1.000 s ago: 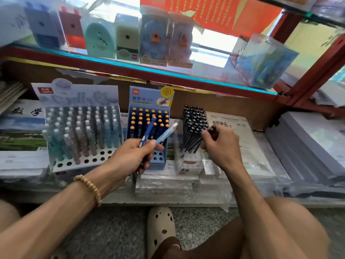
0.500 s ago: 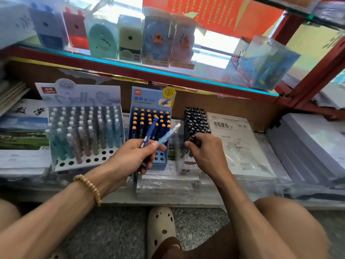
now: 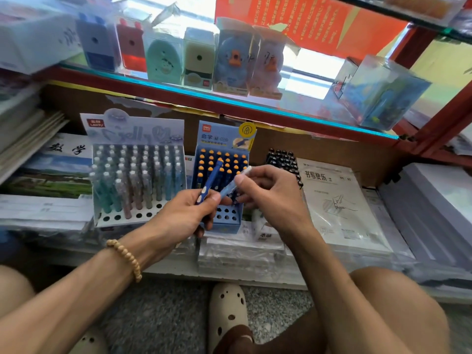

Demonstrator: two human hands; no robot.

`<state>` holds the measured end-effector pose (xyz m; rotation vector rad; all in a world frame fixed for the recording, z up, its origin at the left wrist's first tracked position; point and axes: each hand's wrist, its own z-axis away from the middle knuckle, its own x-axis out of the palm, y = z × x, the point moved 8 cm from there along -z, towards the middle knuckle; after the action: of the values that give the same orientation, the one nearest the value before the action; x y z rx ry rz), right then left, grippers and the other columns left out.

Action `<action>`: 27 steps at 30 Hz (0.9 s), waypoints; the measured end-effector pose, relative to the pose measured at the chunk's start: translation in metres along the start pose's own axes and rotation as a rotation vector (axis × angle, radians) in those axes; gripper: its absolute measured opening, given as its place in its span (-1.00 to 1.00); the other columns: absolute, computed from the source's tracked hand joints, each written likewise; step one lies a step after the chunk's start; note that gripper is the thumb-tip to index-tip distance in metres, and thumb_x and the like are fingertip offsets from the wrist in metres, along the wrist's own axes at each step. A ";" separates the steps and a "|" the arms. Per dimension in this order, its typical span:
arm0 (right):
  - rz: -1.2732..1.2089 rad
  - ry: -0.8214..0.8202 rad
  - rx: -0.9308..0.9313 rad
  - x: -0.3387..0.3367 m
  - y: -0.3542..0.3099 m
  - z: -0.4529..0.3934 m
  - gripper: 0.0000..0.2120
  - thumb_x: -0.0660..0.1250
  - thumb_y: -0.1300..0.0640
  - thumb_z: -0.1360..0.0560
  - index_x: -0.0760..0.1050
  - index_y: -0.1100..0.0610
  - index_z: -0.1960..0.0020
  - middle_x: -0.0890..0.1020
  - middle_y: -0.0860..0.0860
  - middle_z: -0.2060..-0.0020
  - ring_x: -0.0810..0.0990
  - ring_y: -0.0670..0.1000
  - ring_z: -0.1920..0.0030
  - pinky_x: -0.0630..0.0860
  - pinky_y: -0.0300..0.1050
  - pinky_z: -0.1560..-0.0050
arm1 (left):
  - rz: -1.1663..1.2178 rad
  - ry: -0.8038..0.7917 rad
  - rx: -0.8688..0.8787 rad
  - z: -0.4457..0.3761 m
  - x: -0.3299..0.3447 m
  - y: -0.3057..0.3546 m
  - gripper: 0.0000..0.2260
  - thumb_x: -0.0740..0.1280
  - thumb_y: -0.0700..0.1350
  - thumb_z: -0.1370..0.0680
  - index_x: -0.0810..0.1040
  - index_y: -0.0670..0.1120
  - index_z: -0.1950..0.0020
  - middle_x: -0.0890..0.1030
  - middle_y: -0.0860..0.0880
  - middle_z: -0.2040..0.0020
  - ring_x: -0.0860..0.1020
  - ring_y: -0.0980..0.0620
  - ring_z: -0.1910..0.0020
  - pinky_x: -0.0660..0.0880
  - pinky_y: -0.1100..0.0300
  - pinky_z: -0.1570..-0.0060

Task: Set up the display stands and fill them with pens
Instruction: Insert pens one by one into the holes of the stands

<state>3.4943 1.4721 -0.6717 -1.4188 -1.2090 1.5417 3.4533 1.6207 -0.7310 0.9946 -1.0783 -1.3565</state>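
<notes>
Nearest me, at centre frame, my left hand (image 3: 178,218) grips a dark blue pen with white dots (image 3: 209,183), its tip slanting up and to the right, and I judge it also holds the lower end of a pale blue translucent pen (image 3: 233,185). My right hand (image 3: 270,198) pinches that pale pen near its white upper end, thumb on top. Just behind both hands stands the small blue cardboard display stand (image 3: 222,175): orange-capped pens fill its back rows, while the front rows show open holes. Left of centre, the wider pale blue stand of pastel pens (image 3: 138,175) is mostly filled, with its front rows partly empty. Right of centre, a cluster of black pens (image 3: 282,159) stands upright. I judge both stands set up and filling under way.
</notes>
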 end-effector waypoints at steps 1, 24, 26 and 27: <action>-0.079 -0.026 0.019 0.008 -0.002 -0.001 -0.88 0.44 0.19 -0.52 0.59 0.23 0.00 0.72 0.12 0.23 0.72 0.05 0.27 0.61 -0.20 0.28 | -0.004 0.013 0.010 0.002 -0.003 0.002 -0.77 0.21 -0.07 -0.66 0.64 -0.10 0.00 0.45 0.00 0.30 0.46 0.11 0.37 0.38 0.25 0.41; 0.366 0.037 -0.306 0.111 -0.023 -0.035 -0.97 0.43 0.14 -0.52 0.63 0.10 0.07 0.67 -0.09 0.25 0.67 -0.09 0.26 0.66 -0.02 0.13 | 0.026 0.538 -0.041 0.077 -0.138 0.004 -0.71 0.09 -0.10 -0.67 0.56 -0.13 0.08 0.42 0.02 0.40 0.37 0.13 0.49 0.26 0.26 0.55; 0.409 0.041 -0.314 0.115 -0.021 -0.034 -0.94 0.42 0.14 -0.54 0.63 0.12 0.02 0.68 -0.07 0.23 0.67 -0.09 0.25 0.66 -0.02 0.13 | 0.052 0.540 -0.028 0.079 -0.141 0.005 -0.72 0.13 -0.11 -0.67 0.61 -0.12 0.04 0.47 0.02 0.36 0.44 0.08 0.40 0.31 0.20 0.46; 0.416 0.049 -0.307 0.114 -0.020 -0.035 -0.93 0.41 0.14 -0.54 0.62 0.12 0.01 0.68 -0.07 0.21 0.68 -0.08 0.24 0.66 -0.02 0.13 | 0.071 0.539 -0.027 0.079 -0.141 0.005 -0.74 0.15 -0.12 -0.67 0.63 -0.12 0.03 0.49 0.01 0.33 0.46 0.07 0.37 0.33 0.19 0.43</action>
<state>3.5100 1.5908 -0.6882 -1.9985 -1.2108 1.6244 3.3866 1.7670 -0.7087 1.2002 -0.6767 -0.9600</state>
